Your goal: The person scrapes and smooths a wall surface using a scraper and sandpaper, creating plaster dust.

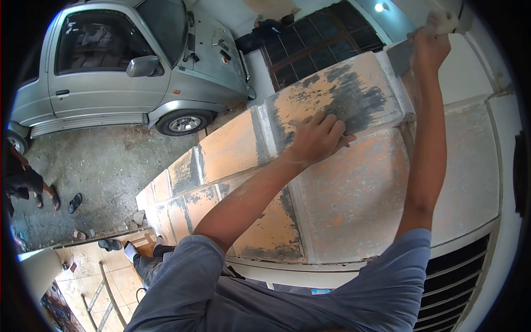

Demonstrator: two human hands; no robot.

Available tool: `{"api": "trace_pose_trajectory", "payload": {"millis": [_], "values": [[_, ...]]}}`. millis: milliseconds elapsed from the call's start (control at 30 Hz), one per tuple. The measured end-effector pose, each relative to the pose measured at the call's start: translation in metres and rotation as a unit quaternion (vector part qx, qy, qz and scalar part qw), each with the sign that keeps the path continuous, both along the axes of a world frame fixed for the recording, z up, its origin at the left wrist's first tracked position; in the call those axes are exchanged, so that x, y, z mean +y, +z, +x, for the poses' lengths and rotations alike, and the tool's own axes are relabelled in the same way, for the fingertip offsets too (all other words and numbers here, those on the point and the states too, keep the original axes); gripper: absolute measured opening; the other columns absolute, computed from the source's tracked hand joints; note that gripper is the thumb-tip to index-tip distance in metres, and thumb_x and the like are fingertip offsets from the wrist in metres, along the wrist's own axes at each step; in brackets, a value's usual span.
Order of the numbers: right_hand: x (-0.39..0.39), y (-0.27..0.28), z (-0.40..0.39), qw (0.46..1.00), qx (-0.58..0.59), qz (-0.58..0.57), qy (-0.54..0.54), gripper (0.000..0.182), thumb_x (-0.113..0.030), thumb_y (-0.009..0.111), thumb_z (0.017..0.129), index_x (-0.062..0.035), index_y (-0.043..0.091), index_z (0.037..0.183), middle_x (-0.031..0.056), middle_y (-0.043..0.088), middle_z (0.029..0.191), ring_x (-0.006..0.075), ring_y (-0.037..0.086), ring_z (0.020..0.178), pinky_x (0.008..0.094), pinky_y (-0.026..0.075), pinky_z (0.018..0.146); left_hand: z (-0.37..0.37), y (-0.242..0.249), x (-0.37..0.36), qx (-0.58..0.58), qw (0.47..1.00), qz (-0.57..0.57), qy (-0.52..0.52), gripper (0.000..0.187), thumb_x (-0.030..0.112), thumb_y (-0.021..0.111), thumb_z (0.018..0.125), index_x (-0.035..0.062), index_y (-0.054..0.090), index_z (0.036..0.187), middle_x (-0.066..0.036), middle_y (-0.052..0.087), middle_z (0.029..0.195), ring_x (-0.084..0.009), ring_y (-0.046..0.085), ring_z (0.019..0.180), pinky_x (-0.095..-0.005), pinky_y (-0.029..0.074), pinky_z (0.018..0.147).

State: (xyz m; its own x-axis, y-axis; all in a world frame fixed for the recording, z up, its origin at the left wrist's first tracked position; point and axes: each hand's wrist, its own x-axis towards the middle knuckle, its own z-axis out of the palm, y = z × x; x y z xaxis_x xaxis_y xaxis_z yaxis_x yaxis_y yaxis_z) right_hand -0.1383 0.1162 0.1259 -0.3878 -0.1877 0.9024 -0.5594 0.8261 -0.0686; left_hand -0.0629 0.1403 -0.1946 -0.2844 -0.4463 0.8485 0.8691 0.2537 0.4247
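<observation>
My left hand (pixel 321 135) is closed, its knuckles up, close against a panelled surface (pixel 354 188) with patchy orange and grey paint. Thin edges of something show beside its fingers, but I cannot tell what it is. Farther off at the upper right, my right hand (pixel 431 51) grips a wide-bladed putty knife (pixel 399 57). Its flat grey blade lies by the pale end edge of the upper panel, and a pale part sticks out above the fist. Dark grey smears (pixel 359 102) cover the upper panel between my two hands.
Below to the left, a silver car (pixel 110 88) is parked on a concrete floor (pixel 105 166). One person (pixel 268 27) is near the dark grid window; another person's legs (pixel 33 185) show at the left edge. A metal ladder (pixel 105 299) stands on tiles at lower left.
</observation>
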Motion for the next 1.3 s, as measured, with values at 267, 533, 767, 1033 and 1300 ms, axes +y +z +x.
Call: {"api": "trace_pose_trajectory", "payload": {"millis": [267, 533, 767, 1033, 1300], "values": [[-0.008, -0.012, 0.003, 1.000, 0.016, 0.004, -0.003, 0.043, -0.032, 0.057, 0.095, 0.0104, 0.055, 0.103, 0.0107, 0.061, 0.067, 0.0180, 0.062, 0.060, 0.0316, 0.053, 0.062, 0.001, 0.000, 0.001, 0.011, 1.000, 0.010, -0.004, 0.033, 0.039, 0.070, 0.079, 0.0103, 0.054, 0.077, -0.003, 0.051, 0.072, -0.0183, 0.054, 0.069, -0.0288, 0.047, 0.050], [-0.012, -0.019, 0.000, 0.996, 0.066, 0.061, 0.020, 0.027, -0.020, 0.054, 0.095, 0.0056, 0.060, 0.103, 0.0116, 0.065, 0.078, 0.0181, 0.063, 0.062, 0.0293, 0.054, 0.063, 0.002, 0.003, -0.002, 0.010, 1.000, 0.010, 0.005, 0.034, 0.038, 0.071, 0.079, 0.0103, 0.053, 0.076, -0.003, 0.050, 0.071, -0.0185, 0.053, 0.068, -0.0288, 0.047, 0.051], [-0.014, 0.004, 0.010, 0.993, 0.093, 0.054, -0.038, 0.037, -0.029, 0.055, 0.096, 0.0076, 0.059, 0.099, 0.0135, 0.067, 0.076, 0.0173, 0.065, 0.065, 0.0298, 0.053, 0.060, 0.002, 0.001, -0.001, 0.013, 1.000, 0.008, -0.004, 0.034, 0.038, 0.071, 0.079, 0.0100, 0.052, 0.075, -0.003, 0.049, 0.070, -0.0182, 0.053, 0.068, -0.0287, 0.047, 0.051], [-0.015, -0.004, 0.008, 0.987, 0.131, 0.008, 0.092, 0.025, -0.016, 0.053, 0.094, 0.0062, 0.060, 0.104, 0.0129, 0.066, 0.082, 0.0192, 0.065, 0.067, 0.0304, 0.053, 0.063, 0.000, 0.001, -0.002, 0.017, 1.000, 0.010, 0.006, 0.034, 0.038, 0.071, 0.079, 0.0097, 0.052, 0.077, -0.003, 0.049, 0.071, -0.0188, 0.054, 0.068, -0.0295, 0.047, 0.051], [-0.009, 0.014, -0.006, 0.991, 0.049, 0.044, 0.116, 0.038, 0.000, 0.058, 0.083, 0.0100, 0.053, 0.120, 0.0143, 0.065, 0.092, 0.0171, 0.063, 0.071, 0.0325, 0.054, 0.064, 0.001, 0.001, 0.000, 0.018, 1.000, 0.008, -0.001, 0.035, 0.039, 0.071, 0.078, 0.0098, 0.052, 0.077, -0.003, 0.049, 0.071, -0.0192, 0.054, 0.069, -0.0300, 0.047, 0.051]]}}
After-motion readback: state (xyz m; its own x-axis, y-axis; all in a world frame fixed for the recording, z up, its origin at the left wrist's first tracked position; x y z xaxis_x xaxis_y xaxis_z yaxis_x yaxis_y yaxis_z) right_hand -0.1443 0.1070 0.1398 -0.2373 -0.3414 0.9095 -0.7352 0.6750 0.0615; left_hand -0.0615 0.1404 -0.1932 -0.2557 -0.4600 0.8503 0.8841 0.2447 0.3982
